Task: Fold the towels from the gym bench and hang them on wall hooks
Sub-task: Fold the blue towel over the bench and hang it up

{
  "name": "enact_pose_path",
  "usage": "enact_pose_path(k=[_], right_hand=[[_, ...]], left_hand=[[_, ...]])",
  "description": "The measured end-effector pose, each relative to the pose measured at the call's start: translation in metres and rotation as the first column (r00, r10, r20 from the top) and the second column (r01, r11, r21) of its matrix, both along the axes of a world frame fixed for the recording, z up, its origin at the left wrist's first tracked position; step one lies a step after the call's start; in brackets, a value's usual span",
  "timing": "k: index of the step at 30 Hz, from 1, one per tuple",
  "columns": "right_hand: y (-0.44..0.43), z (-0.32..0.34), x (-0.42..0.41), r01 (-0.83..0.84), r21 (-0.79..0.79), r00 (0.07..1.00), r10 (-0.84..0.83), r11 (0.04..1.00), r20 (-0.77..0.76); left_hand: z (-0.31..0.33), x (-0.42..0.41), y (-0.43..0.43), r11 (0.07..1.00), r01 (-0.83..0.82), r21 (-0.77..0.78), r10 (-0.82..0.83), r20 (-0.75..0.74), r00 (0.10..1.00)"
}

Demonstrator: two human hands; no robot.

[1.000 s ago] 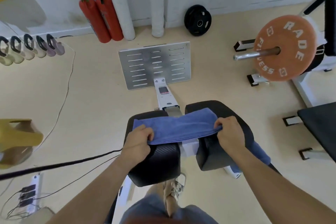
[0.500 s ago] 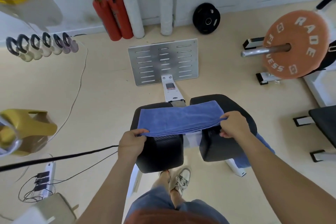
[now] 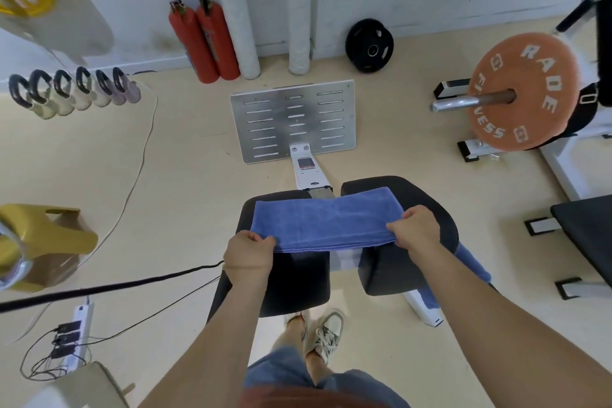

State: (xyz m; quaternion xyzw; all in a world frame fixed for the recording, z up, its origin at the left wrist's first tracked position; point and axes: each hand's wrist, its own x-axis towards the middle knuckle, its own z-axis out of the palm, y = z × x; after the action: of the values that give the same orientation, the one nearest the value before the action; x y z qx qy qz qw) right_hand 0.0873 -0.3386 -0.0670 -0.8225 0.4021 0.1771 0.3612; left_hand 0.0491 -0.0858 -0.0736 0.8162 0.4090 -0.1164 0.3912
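The blue towel [image 3: 326,220] lies as a long folded strip across the two black pads of the counter [image 3: 427,205]; over the last second its near edge has been drawn flatter and squarer. The left hand [image 3: 249,250] and right hand [image 3: 415,225] have their fingers pinched shut on its two near corners. That suggests one lengthwise fold is done, with an end-to-end fold likely next, while a second blue towel [image 3: 473,263] waits, draped off the counter's right side.

Towel [image 3: 326,220]: blue, plain. Bench pads [image 3: 410,270]: black. Footplate [image 3: 293,119]: silver w/ slot rows. Extinguishers [image 3: 203,41]: red. Plate [image 3: 518,91]: orange w/ white lettering. Small plate [image 3: 369,45]: black. Floor [image 3: 185,182]: beige. Shorts [image 3: 281,371]: blue.
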Motion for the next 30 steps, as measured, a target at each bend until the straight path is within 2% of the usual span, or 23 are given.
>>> enact_pose_path(k=[3,5,7,8,9,11,14,17,19,23,24,25,28,30], right_hand=[[0.008,0.013,0.002,0.261,0.172,0.948,-0.285,0.95,0.138],[0.016,0.028,0.005,0.32,0.312,0.879,-0.404,0.894,0.255],[0.025,0.044,0.013,0.22,0.409,0.863,-0.372,0.886,0.342],[0.029,0.053,0.016,0.126,0.425,0.869,-0.306,0.896,0.389],[0.034,0.062,0.018,0.025,0.417,0.872,-0.223,0.908,0.435],[0.042,0.081,0.021,-0.153,0.349,0.85,-0.057,0.925,0.524],[0.053,0.108,0.021,-0.327,0.309,0.794,0.082,0.893,0.602],[0.063,0.128,0.018,-0.411,0.344,0.771,0.121,0.844,0.625],[0.069,0.14,0.014,-0.454,0.35,0.747,0.136,0.819,0.651],[0.079,0.157,0.005,-0.513,0.284,0.688,0.19,0.81,0.701],[0.079,0.159,0.003,-0.522,0.275,0.683,0.202,0.808,0.702],[0.079,0.162,0.001,-0.526,0.27,0.679,0.207,0.806,0.704],[0.078,0.17,-0.003,-0.536,0.309,0.686,0.192,0.786,0.702],[0.075,0.175,-0.005,-0.532,0.355,0.707,0.173,0.769,0.686]], left_hand=[[0.009,0.009,-0.005,0.999,-0.004,-0.033,0.006,0.081,0.997],[0.019,0.018,-0.008,0.964,-0.039,-0.264,0.082,0.156,0.984],[0.035,0.027,-0.006,0.838,0.006,-0.545,0.104,0.171,0.98],[0.045,0.03,-0.004,0.775,0.077,-0.628,0.059,0.193,0.979],[0.057,0.033,-0.002,0.739,0.186,-0.647,-0.025,0.25,0.968],[0.079,0.036,0.001,0.731,0.45,-0.513,-0.268,0.39,0.881],[0.108,0.039,-0.004,0.706,0.698,-0.118,-0.582,0.464,0.667],[0.13,0.043,-0.008,0.583,0.777,0.237,-0.777,0.442,0.448],[0.139,0.045,-0.007,0.515,0.744,0.426,-0.841,0.42,0.342],[0.158,0.042,-0.007,0.443,0.707,0.551,-0.879,0.42,0.224],[0.164,0.04,-0.008,0.45,0.717,0.533,-0.872,0.434,0.226],[0.168,0.038,-0.009,0.501,0.724,0.474,-0.839,0.472,0.271],[0.179,0.032,-0.011,0.699,0.684,0.208,-0.641,0.605,0.472],[0.183,0.03,-0.013,0.735,0.67,0.106,-0.564,0.644,0.517]])
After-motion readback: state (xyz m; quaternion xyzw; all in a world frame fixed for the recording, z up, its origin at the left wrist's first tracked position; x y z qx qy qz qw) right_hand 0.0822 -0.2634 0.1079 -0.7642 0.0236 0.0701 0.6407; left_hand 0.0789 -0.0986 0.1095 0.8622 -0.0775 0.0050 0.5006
